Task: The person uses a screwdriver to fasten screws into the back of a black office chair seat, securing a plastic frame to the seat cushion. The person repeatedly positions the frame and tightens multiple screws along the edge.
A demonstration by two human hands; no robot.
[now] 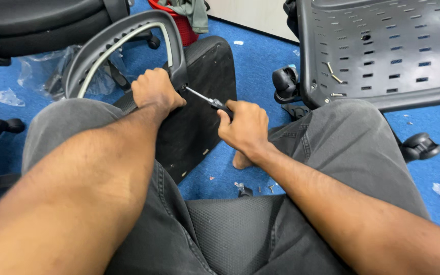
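A person sits and looks down at both bare forearms, knees in grey trousers on either side, over a blue carpet.

At far left, another chair [36, 23] stands on the carpet, with clear plastic wrap [42, 71] beside it. Next comes a curved grey armrest [123, 38], arching up and over. The left hand [155, 92] is closed in a fist around the armrest's lower right end, pressing it against a black seat panel [199, 107] that leans between the knees.

Just right of that fist, a screwdriver [204, 98] lies on a slant. Its metal tip points up and left, meeting the armrest's base right beside the left hand. Its handle runs down and right into the right hand [244, 127], whose fingers are wrapped tight around it. So the tool's long axis runs between the two hands, with the left hand nearest the joint.

Below the right hand, a few loose screws [240, 187] lie on the carpet. At far right, an upturned grey chair base [383, 51] with slotted holes and a castor [285, 80] rests on the floor.
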